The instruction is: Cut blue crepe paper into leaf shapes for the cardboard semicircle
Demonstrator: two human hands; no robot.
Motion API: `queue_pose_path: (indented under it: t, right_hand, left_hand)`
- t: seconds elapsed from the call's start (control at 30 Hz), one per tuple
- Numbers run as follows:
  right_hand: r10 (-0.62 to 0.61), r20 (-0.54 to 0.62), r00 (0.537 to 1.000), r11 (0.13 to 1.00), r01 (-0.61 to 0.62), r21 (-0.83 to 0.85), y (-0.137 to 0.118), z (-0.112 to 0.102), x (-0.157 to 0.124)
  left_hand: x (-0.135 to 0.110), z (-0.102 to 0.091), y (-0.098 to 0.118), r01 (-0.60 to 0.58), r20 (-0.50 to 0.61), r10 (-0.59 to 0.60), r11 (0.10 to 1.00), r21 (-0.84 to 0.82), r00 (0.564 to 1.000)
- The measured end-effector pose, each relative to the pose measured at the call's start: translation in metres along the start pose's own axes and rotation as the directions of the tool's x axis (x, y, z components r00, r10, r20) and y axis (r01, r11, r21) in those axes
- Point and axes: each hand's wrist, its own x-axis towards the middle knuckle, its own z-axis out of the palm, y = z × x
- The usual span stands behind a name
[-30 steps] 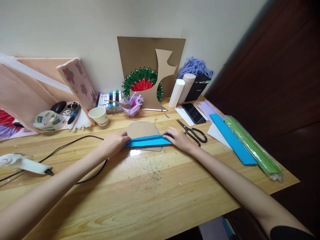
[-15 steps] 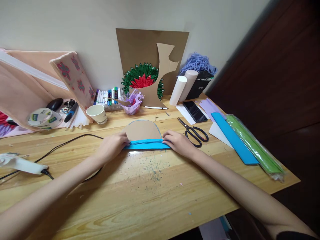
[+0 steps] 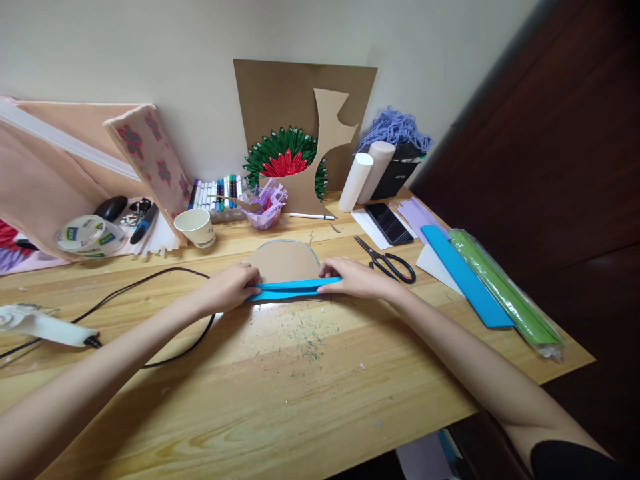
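Note:
A folded strip of blue paper (image 3: pixel 290 289) stretches between my two hands, just above the table. My left hand (image 3: pixel 233 287) pinches its left end, and my right hand (image 3: pixel 353 277) grips the right end between thumb and fingers. Along its length the fold gapes a little. Behind the strip lies a rounded piece of brown cardboard (image 3: pixel 287 260) with a bluish line along its curved edge; its near side is hidden by the paper. Black-handled scissors (image 3: pixel 387 260) rest just beyond my right hand.
A white glue gun (image 3: pixel 47 327) with a black cord lies left. Behind stand a paper cup (image 3: pixel 195 228), markers (image 3: pixel 215 193) and a bowl of purple scraps (image 3: pixel 263 207). Right are a phone (image 3: pixel 389 223), another blue paper piece (image 3: pixel 467 277) and a green wrapped pack (image 3: pixel 505 293).
My right hand has shifted its grip, its wrist now slightly higher. The strip's upper layer has lifted, so the fold gapes wider. My left hand stays at the left end.

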Motion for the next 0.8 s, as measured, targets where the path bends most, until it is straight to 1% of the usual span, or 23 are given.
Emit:
queue_pose_path:
  t: [0.1,0.2,0.3,0.37,0.43,0.47,0.5,0.53,0.57,0.6,0.63,0.67,0.7,0.73,0.77,0.8]
  right_hand:
    - [0.002,0.016,1.000,1.000,-0.002,0.022,-0.005,0.000,-0.002]
    - [-0.033,0.002,0.999,0.999,0.033,-0.020,-0.009,0.004,-0.003]
    - [-0.086,-0.058,0.995,0.995,0.083,-0.060,-0.012,0.006,-0.003]
    - [-0.112,-0.107,0.988,0.992,0.106,-0.063,-0.012,0.005,-0.002]
    - [-0.164,-0.154,0.974,0.985,0.154,-0.077,-0.011,0.003,-0.002]
    - [-0.212,-0.189,0.959,0.975,0.195,-0.105,-0.010,0.001,-0.002]
    - [-0.268,-0.241,0.933,0.959,0.235,-0.156,-0.008,0.000,-0.003]
    - [-0.325,-0.307,0.894,0.938,0.263,-0.227,-0.006,-0.001,-0.003]
    - [-0.381,-0.372,0.846,0.911,0.274,-0.309,-0.004,-0.001,-0.004]
    - [-0.434,-0.419,0.797,0.879,0.273,-0.392,-0.001,0.000,-0.006]
    - [-0.483,-0.436,0.759,0.843,0.269,-0.466,0.002,0.003,-0.007]
    - [-0.532,-0.420,0.735,0.802,0.277,-0.529,0.006,0.007,-0.008]
    - [-0.580,-0.377,0.722,0.755,0.303,-0.581,0.009,0.012,-0.009]
    - [-0.623,-0.317,0.715,0.708,0.343,-0.617,0.013,0.018,-0.010]
    - [-0.656,-0.263,0.708,0.668,0.382,-0.638,0.017,0.024,-0.011]
    - [-0.673,-0.227,0.704,0.646,0.410,-0.644,0.020,0.030,-0.012]
  left_hand:
    - [-0.004,-0.001,0.003,0.014,-0.043,-0.014,1.000,-0.004,0.999]
    - [-0.009,-0.003,0.010,0.060,-0.078,-0.061,0.998,-0.018,0.995]
    - [-0.014,-0.008,0.020,0.090,-0.124,-0.087,0.996,0.018,0.988]
    - [-0.016,-0.012,0.026,0.077,-0.163,-0.069,0.996,0.047,0.984]
    - [-0.017,-0.015,0.030,0.056,-0.236,-0.031,0.994,0.098,0.971]
    - [-0.016,-0.016,0.030,0.048,-0.294,-0.005,0.989,0.137,0.956]
    - [-0.016,-0.016,0.030,0.041,-0.363,0.028,0.982,0.182,0.931]
    - [-0.015,-0.015,0.028,0.034,-0.432,0.070,0.973,0.230,0.899]
    - [-0.014,-0.013,0.025,0.022,-0.491,0.122,0.961,0.277,0.863]
    - [-0.014,-0.009,0.021,-0.003,-0.531,0.181,0.948,0.318,0.828]
    - [-0.013,-0.003,0.017,-0.040,-0.547,0.240,0.936,0.351,0.802]
    - [-0.013,0.003,0.013,-0.092,-0.537,0.296,0.923,0.374,0.790]
    - [-0.013,0.011,0.010,-0.149,-0.508,0.344,0.911,0.384,0.790]
    - [-0.013,0.019,0.008,-0.199,-0.462,0.373,0.902,0.383,0.805]
    - [-0.013,0.027,0.007,-0.231,-0.415,0.388,0.896,0.380,0.823]
    - [-0.014,0.034,0.007,-0.232,-0.385,0.379,0.897,0.376,0.842]
